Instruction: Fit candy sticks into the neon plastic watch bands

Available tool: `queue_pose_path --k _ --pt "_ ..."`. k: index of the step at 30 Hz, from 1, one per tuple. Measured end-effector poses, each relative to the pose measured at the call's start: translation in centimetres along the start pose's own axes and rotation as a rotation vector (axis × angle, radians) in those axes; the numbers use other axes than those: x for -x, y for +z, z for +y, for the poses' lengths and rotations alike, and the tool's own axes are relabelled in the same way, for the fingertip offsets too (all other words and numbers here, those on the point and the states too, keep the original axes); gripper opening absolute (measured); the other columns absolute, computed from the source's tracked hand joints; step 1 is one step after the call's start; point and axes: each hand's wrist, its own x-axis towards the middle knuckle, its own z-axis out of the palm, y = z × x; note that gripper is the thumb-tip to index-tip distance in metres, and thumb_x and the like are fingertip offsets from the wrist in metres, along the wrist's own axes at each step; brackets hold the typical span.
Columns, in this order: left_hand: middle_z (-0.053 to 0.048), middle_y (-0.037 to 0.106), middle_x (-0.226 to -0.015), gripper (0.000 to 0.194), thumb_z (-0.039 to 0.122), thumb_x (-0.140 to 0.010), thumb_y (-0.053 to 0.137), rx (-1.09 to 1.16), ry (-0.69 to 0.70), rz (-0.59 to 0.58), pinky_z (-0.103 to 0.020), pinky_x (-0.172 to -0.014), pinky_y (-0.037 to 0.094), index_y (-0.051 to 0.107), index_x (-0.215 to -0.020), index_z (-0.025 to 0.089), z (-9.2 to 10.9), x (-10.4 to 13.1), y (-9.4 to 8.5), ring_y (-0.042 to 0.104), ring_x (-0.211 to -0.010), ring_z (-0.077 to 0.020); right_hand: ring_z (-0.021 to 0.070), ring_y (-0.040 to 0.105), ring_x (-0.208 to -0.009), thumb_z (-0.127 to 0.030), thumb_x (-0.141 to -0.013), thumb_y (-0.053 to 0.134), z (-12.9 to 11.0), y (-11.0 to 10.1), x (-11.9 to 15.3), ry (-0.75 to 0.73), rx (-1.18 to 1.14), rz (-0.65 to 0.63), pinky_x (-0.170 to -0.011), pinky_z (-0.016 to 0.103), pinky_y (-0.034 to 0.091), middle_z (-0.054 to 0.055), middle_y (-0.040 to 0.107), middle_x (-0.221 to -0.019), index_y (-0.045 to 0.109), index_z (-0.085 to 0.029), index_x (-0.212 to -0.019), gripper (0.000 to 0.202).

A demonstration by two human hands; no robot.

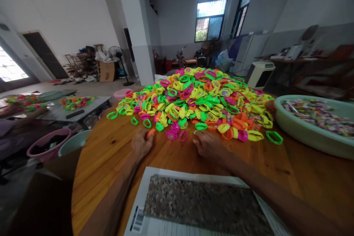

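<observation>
A big heap of neon plastic toy watches (pixel 188 97) in green, yellow, pink and orange covers the far half of the wooden table (pixel 110 177). At the heap's near left edge, my left hand (pixel 141 143) is closed on an orange toy watch (pixel 151 133). My right hand (pixel 208 145) is at the front of the heap with curled fingers; a small pale bit shows at its fingertips, too small to name. Between the hands lie loose pink toy watches (pixel 172 135). A speckled stone slab (pixel 204 202) rests on white printed sheets (pixel 138 225) nearest me.
A pale green basin (pixel 312 136) of small wrapped pieces stands on the right. To the left, another table (pixel 91 106) bears more colourful pieces, and another person's arm (pixel 30 118) reaches over it. Pink (pixel 65 132) and light green tubs (pixel 73 142) stand below.
</observation>
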Motion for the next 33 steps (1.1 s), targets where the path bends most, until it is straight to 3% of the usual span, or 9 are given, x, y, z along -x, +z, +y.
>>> queue_pose_path --k 4,8,12,16,26,33 --pt "-0.009 0.066 -0.092 0.018 0.028 -0.087 0.055 -0.003 0.09 -0.009 -0.034 -0.08 0.05 0.067 -0.092 0.016 0.4 0.3 0.0 0.061 -0.088 -0.0218 0.0206 0.059 -0.093 -0.027 -0.099 0.038 -1.9 -0.1 -1.6 -0.04 0.011 0.045 -0.079 0.03 0.042 0.012 0.062 -0.105 0.059 -0.013 -0.112 0.029" --pt "-0.009 0.065 -0.1 0.017 0.021 -0.082 0.055 -0.033 0.168 -0.045 -0.032 -0.087 0.049 0.065 -0.096 0.018 1.2 0.7 -0.2 0.06 -0.097 -0.0212 0.018 0.057 -0.086 -0.035 -0.098 0.043 -4.0 -0.3 -2.5 -0.153 0.007 0.021 -0.068 0.028 0.04 0.012 0.055 -0.119 0.055 -0.018 -0.121 0.032" --pt "-0.008 0.064 -0.097 0.012 0.019 -0.08 0.056 -0.074 0.211 -0.097 -0.032 -0.085 0.048 0.063 -0.089 0.019 1.7 0.9 -0.4 0.059 -0.095 -0.0212 0.0193 0.052 -0.091 -0.027 -0.099 0.041 -4.3 0.4 -2.8 -0.27 0.096 -0.019 -0.07 0.029 0.038 0.013 0.052 -0.117 0.058 -0.019 -0.114 0.024" --pt "-0.009 0.063 -0.093 0.007 0.022 -0.081 0.056 -0.112 0.235 -0.142 -0.032 -0.083 0.048 0.062 -0.083 0.019 1.6 0.8 -0.4 0.058 -0.092 -0.0213 0.0208 0.051 -0.092 -0.021 -0.099 0.036 -3.8 0.7 -3.0 -0.217 0.158 -0.038 -0.066 0.03 0.034 0.013 0.051 -0.113 0.059 -0.019 -0.111 0.027" --pt "-0.006 0.061 -0.084 0.018 0.03 -0.086 0.052 -0.148 0.263 -0.196 -0.029 -0.072 0.044 0.06 -0.075 0.019 2.0 0.8 -1.2 0.057 -0.08 -0.0182 0.0187 0.054 -0.089 -0.028 -0.098 0.038 -4.7 0.3 -1.9 -0.163 0.102 -0.105 -0.075 0.031 0.04 0.011 0.055 -0.115 0.059 -0.019 -0.11 0.026" --pt "-0.005 0.063 -0.086 0.021 0.036 -0.092 0.047 -0.159 0.3 -0.137 -0.028 -0.071 0.045 0.058 -0.085 0.019 0.7 0.4 -0.5 0.061 -0.08 -0.0191 0.0235 0.059 -0.093 -0.031 -0.096 0.042 -0.1 -0.2 -1.0 0.11 0.148 -0.064 -0.076 0.033 0.044 0.017 0.056 -0.116 0.057 -0.012 -0.116 0.031"
